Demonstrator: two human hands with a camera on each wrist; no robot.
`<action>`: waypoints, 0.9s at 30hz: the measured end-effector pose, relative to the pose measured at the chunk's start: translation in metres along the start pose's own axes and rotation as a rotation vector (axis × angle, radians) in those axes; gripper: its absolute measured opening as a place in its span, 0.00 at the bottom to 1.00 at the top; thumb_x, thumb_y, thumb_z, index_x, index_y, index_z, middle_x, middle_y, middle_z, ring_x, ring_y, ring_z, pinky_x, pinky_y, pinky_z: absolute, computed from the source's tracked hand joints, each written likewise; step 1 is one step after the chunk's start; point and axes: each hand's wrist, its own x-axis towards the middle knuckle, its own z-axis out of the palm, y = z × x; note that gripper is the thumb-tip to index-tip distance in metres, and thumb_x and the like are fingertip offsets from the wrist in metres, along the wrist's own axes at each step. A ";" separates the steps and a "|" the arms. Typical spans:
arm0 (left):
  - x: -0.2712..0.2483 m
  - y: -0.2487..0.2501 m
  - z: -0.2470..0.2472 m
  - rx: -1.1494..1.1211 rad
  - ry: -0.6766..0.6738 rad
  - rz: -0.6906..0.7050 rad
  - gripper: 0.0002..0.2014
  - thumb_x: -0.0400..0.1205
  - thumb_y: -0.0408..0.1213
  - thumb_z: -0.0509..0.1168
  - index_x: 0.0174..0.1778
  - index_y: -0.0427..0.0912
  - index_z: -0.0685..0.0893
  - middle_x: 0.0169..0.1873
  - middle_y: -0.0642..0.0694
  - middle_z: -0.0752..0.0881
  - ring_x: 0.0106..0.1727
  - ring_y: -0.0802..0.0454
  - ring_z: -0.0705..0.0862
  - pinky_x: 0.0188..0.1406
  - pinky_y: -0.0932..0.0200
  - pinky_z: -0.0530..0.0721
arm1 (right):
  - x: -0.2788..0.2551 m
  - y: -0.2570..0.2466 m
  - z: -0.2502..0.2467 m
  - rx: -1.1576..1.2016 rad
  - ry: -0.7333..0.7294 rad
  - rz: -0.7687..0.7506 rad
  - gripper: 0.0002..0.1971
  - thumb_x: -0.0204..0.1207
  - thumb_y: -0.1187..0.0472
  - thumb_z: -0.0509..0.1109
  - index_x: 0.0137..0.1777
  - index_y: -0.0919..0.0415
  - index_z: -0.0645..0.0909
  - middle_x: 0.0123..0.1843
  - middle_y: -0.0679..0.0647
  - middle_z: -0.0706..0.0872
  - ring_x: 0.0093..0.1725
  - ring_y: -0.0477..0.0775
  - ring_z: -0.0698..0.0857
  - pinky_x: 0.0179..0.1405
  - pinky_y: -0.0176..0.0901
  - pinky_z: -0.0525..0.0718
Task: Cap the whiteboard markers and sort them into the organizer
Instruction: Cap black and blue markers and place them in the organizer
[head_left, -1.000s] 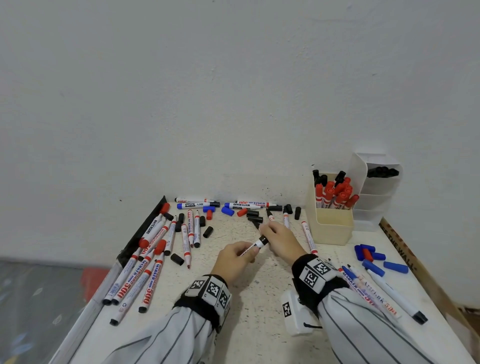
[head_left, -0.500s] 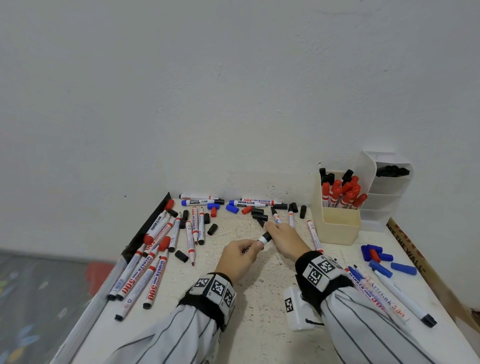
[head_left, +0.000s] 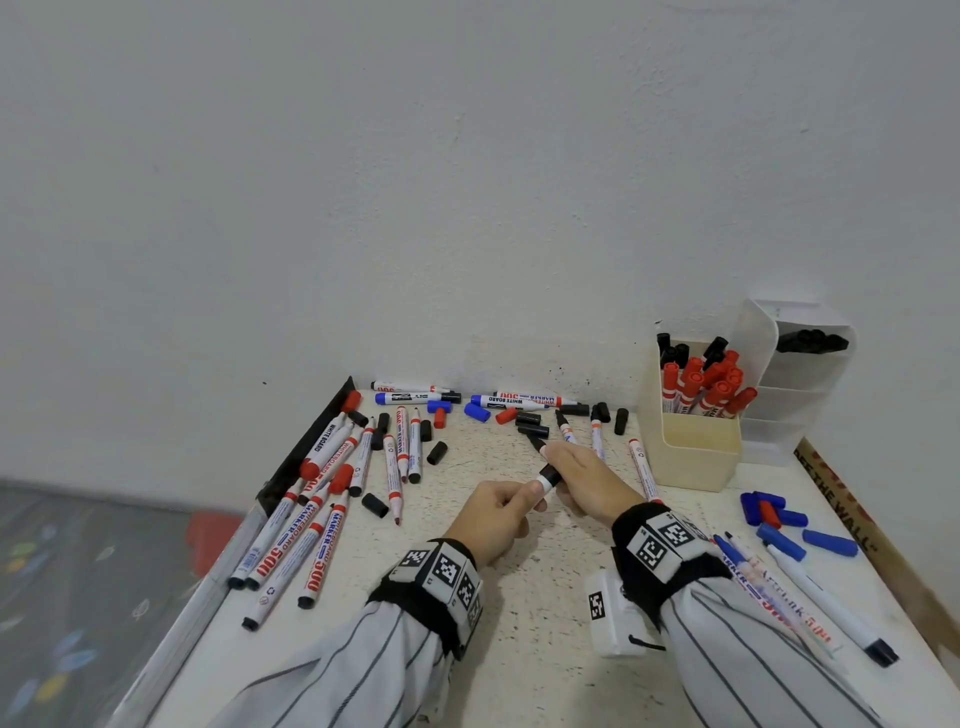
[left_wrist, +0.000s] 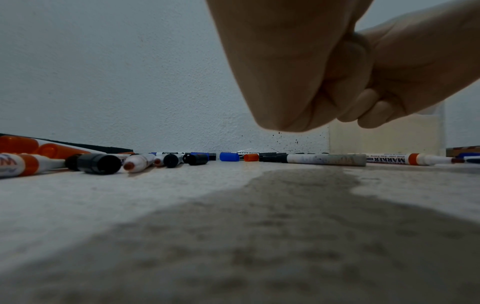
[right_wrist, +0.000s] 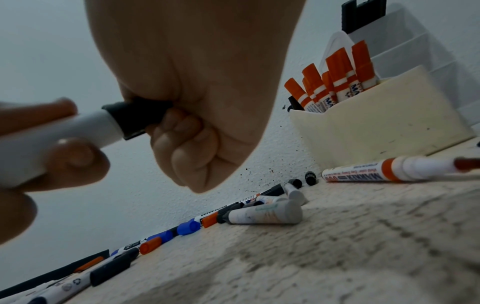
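Over the middle of the table I hold one whiteboard marker (head_left: 539, 484) between both hands. My left hand (head_left: 496, 512) grips its white barrel (right_wrist: 64, 131). My right hand (head_left: 579, 475) is curled round the black cap (right_wrist: 137, 117), which sits on the marker's end. The cream organizer box (head_left: 691, 460) at the back right holds several capped red and black markers. Behind it stands a white tiered organizer (head_left: 800, 389) with black markers in its top compartment. In the left wrist view my left hand (left_wrist: 291, 67) shows only as a closed fist; the marker is hidden there.
Several uncapped and capped markers (head_left: 322, 499) lie along the left edge by a black rail (head_left: 306, 452). Loose black, blue and red caps (head_left: 530, 421) are scattered at the back wall. Blue caps (head_left: 779, 519) and more markers (head_left: 810, 603) lie at the right, beside a cardboard strip (head_left: 852, 514).
My hands have drawn closer together. Less of the white barrel shows between them, and the black cap now sits right against my left fingers.
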 end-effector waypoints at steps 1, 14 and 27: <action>0.000 0.000 0.000 -0.011 -0.013 -0.006 0.16 0.86 0.47 0.56 0.36 0.46 0.81 0.12 0.56 0.72 0.10 0.62 0.63 0.12 0.72 0.60 | -0.001 0.000 -0.001 0.021 -0.010 -0.003 0.15 0.85 0.55 0.51 0.35 0.57 0.66 0.24 0.49 0.65 0.19 0.44 0.62 0.19 0.37 0.60; -0.001 0.000 0.001 -0.017 0.014 -0.005 0.16 0.85 0.48 0.57 0.36 0.45 0.82 0.13 0.56 0.72 0.11 0.62 0.63 0.12 0.72 0.61 | -0.005 -0.004 0.000 -0.046 0.003 -0.067 0.14 0.85 0.58 0.50 0.37 0.57 0.67 0.27 0.50 0.65 0.26 0.46 0.63 0.27 0.38 0.61; 0.007 -0.011 0.001 0.270 0.272 0.252 0.11 0.83 0.45 0.62 0.37 0.49 0.85 0.20 0.55 0.74 0.20 0.60 0.70 0.23 0.69 0.64 | 0.009 -0.021 -0.003 -0.325 -0.054 0.053 0.17 0.83 0.61 0.46 0.30 0.57 0.61 0.32 0.54 0.66 0.57 0.67 0.76 0.72 0.66 0.56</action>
